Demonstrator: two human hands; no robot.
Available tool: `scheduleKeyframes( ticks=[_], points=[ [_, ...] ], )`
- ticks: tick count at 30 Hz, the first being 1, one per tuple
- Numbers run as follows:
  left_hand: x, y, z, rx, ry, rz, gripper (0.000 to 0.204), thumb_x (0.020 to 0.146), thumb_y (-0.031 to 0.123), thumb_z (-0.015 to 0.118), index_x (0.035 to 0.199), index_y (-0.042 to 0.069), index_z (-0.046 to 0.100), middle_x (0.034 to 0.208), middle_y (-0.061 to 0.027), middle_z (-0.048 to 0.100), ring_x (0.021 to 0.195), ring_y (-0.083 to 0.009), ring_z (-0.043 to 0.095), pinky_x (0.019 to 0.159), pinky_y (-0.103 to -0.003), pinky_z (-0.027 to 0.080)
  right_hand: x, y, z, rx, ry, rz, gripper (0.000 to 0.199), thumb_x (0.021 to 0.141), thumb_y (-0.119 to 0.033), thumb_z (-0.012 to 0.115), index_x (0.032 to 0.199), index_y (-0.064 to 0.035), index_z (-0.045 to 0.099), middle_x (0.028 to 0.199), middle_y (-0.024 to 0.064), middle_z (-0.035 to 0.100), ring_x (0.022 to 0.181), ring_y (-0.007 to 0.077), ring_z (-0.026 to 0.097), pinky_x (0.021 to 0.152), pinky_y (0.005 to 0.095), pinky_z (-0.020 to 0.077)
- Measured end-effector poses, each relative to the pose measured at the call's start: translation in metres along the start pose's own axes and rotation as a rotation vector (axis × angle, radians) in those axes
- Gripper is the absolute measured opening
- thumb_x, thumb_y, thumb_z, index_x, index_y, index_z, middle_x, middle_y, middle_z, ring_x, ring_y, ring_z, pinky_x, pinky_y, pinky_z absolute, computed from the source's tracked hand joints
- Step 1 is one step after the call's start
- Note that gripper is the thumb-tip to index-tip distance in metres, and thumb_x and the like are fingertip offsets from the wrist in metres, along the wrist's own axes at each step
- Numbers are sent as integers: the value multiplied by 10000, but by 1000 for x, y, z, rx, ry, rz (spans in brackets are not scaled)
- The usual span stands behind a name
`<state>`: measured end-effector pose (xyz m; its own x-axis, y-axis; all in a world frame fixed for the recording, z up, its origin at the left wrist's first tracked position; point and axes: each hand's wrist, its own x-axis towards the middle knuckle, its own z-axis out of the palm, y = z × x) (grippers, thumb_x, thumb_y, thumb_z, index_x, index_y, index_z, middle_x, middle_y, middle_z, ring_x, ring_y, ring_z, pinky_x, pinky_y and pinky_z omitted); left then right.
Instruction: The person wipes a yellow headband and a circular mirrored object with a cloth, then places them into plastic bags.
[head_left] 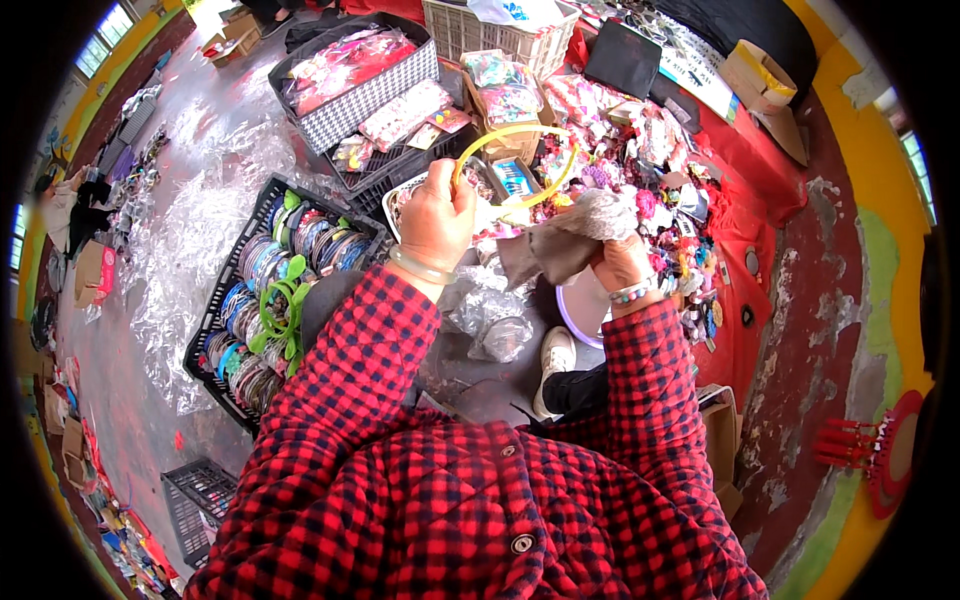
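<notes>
My left hand point(440, 215) is closed around one end of a thin yellow headband point(520, 128), which arches up and away to the right. In my right hand point(622, 265) is a grey cloth point(550, 252), bunched above the fingers and hanging toward the left. The cloth is just below the headband's free end; whether they touch I cannot tell. Left of my left forearm stands a black plastic crate point(207, 372) packed with rows of headbands, with bright green headbands point(283, 312) lying on top.
A grey basket point(365, 98) of bagged goods stands ahead, beside a cardboard box point(545, 108) of packets. Colourful hair accessories point(650, 150) are heaped on red cloth point(745, 200) at the right. Below my hands are clear plastic bags point(490, 320) and a purple-rimmed basin point(568, 318).
</notes>
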<state>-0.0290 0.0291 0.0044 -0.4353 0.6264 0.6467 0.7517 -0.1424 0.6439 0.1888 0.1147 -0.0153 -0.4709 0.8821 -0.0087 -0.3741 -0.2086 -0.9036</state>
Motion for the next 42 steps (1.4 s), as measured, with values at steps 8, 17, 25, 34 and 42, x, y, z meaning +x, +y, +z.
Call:
scheduleKeyframes(
  ticks=[8, 17, 25, 34, 42],
  points=[
    [-19, 31, 5, -87, -177, 259, 149, 781, 61, 582, 915, 32, 525, 729, -132, 578, 597, -290, 584, 515, -343, 458, 3, 26, 30, -112, 267, -85, 184, 822, -126, 580, 986, -47, 552, 884, 18, 584, 765, 103, 550, 660, 239, 444],
    [-34, 37, 7, -230, -380, 401, 197, 742, 62, 647, 891, 30, 522, 724, -94, 550, 626, -261, 564, 537, -332, 447, 12, 49, 2, -219, 147, -99, 187, 826, -28, 510, 1010, 2, 521, 938, 67, 585, 829, 153, 554, 703, 270, 449],
    [-42, 33, 18, -367, -469, 460, 156, 751, 27, 599, 860, 30, 488, 730, -126, 522, 668, -317, 544, 574, -374, 443, -1, 39, 27, -302, 335, -277, 258, 745, -23, 620, 987, -14, 531, 861, 66, 605, 760, 154, 591, 656, 286, 478],
    [-39, 36, 5, -324, -451, 260, 132, 754, 1, 574, 830, 33, 471, 702, -124, 502, 638, -310, 535, 549, -371, 424, 14, 26, -6, -742, 385, -285, 114, 784, -147, 544, 800, -54, 608, 777, 100, 624, 739, 264, 600, 614, 334, 462],
    [-24, 20, 2, -351, -282, 76, 108, 784, 43, 584, 835, 46, 489, 673, -123, 538, 606, -291, 561, 530, -338, 437, 27, 7, -58, -1421, 48, -455, 240, 820, -67, 539, 1053, -39, 494, 909, 85, 594, 788, 180, 587, 671, 293, 481]
  ],
)
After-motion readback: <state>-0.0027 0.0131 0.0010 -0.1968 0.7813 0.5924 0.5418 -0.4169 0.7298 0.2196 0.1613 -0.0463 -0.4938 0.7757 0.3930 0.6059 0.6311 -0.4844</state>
